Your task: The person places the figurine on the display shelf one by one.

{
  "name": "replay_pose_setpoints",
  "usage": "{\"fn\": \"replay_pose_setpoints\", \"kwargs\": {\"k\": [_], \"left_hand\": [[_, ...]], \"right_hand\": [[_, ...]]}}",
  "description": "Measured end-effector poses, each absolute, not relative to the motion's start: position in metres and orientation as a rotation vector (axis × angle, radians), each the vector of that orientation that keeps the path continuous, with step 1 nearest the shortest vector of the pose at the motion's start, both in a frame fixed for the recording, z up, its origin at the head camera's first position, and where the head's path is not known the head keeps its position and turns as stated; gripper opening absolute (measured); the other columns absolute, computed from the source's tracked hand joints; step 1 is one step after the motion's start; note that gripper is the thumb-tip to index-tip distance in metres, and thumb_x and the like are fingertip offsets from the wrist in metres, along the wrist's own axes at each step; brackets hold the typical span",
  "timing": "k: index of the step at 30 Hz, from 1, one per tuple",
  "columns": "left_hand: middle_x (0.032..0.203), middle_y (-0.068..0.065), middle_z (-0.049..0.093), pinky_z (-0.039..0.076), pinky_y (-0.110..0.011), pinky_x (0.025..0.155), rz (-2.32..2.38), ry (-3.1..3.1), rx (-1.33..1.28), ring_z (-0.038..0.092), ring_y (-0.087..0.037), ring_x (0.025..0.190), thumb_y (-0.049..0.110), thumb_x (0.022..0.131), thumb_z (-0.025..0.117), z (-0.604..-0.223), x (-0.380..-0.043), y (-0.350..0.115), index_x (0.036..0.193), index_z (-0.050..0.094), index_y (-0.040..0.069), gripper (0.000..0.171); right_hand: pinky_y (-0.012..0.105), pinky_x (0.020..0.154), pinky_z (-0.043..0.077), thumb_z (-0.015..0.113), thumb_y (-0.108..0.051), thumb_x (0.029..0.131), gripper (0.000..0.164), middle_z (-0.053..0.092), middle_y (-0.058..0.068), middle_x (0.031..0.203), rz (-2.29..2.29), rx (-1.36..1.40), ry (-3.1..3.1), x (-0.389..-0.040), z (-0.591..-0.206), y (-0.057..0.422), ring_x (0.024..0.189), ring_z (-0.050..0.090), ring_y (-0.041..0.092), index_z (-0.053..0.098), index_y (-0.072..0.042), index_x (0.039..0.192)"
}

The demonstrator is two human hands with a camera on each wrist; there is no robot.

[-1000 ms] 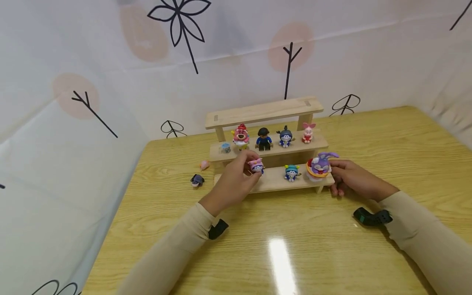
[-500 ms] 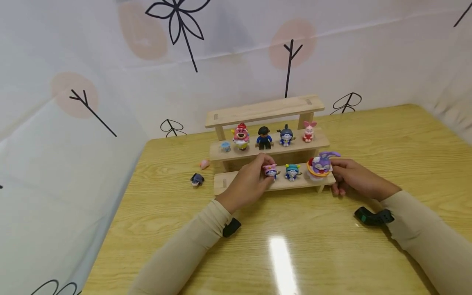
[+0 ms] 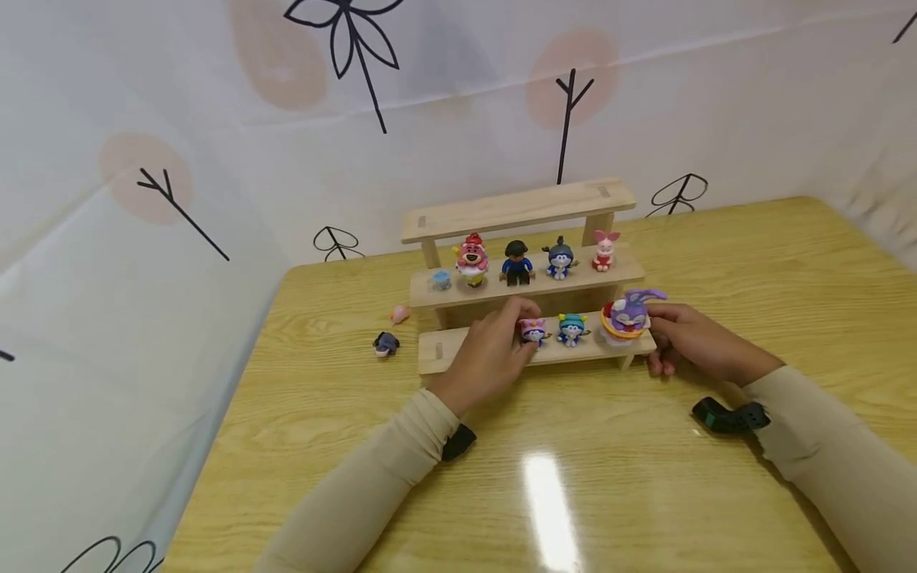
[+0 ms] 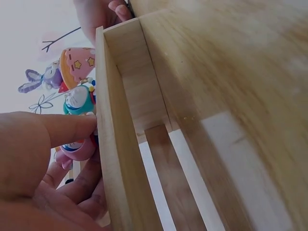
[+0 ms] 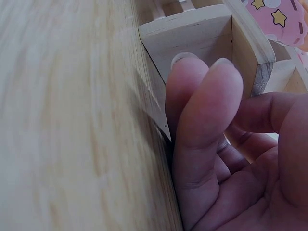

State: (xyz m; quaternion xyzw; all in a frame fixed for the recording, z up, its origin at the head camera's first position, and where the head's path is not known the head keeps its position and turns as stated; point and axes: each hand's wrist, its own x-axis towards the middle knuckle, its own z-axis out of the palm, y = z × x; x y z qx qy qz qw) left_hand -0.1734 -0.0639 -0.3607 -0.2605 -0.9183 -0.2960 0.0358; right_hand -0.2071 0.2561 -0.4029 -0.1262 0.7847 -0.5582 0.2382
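My left hand [image 3: 494, 354] pinches a small figurine in a pink hat [image 3: 533, 330] between thumb and fingers, at the lower step of a wooden display stand [image 3: 447, 362]. Just right of it stands a similar figurine in a teal hat [image 3: 571, 329]. A purple bunny figurine in a cup [image 3: 625, 316] sits at that step's right end. Beside that end is my right hand [image 3: 695, 338], its lower fingers [image 5: 207, 106] curled and its upper fingertips right at the bunny and board; I cannot tell whether it grips either.
On the middle step stand a pink bear [image 3: 472, 261], a figure in dark blue [image 3: 517, 264], a grey-hatted figurine [image 3: 559, 259], a piglet [image 3: 605, 252] and a small blue piece [image 3: 441, 279]. A donkey figurine [image 3: 386, 344] and a pink piece [image 3: 399, 313] lie on the table left.
My left hand has moved right along the lower step, bringing the pink-hatted figurine beside the teal-hatted one. My right hand stays by the stand's right end.
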Motion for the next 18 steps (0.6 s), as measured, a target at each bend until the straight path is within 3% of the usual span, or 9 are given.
{"fn": "replay_pose_setpoints", "kwargs": {"k": [5, 13, 18], "left_hand": [[0.112, 0.005, 0.065, 0.046, -0.037, 0.088, -0.835, -2.852, -0.774, 0.054, -0.010, 0.085, 0.020, 0.096, 0.069, -0.360, -0.172, -0.064, 0.137, 0.047, 0.022, 0.047], [0.100, 0.004, 0.059, 0.045, -0.033, 0.083, -0.837, -2.880, -0.813, 0.051, -0.013, 0.088, 0.025, 0.094, 0.071, -0.355, -0.172, -0.067, 0.143, 0.044, 0.022, 0.056], [0.129, 0.001, 0.059, 0.049, -0.035, 0.102, -0.860, -2.960, -0.839, 0.056, -0.015, 0.119, 0.035, 0.095, 0.071, -0.331, -0.161, -0.072, 0.148, 0.041, 0.021, 0.063]], "right_hand": [[0.036, 0.055, 0.057, 0.025, -0.030, 0.112, 0.033, 0.064, 0.012, 0.075, -1.520, -0.339, 2.150, -0.208, -0.400, 0.256, 0.061, 0.061, 0.019, 0.050, -0.014, 0.128], [0.036, 0.056, 0.056, 0.027, -0.033, 0.112, 0.032, 0.065, 0.011, 0.074, -1.529, -0.357, 2.146, -0.208, -0.401, 0.254, 0.059, 0.061, 0.019, 0.050, -0.018, 0.129], [0.037, 0.056, 0.057, 0.026, -0.034, 0.112, 0.035, 0.065, 0.012, 0.074, -1.512, -0.356, 2.151, -0.208, -0.400, 0.255, 0.061, 0.061, 0.020, 0.049, -0.015, 0.131]]}}
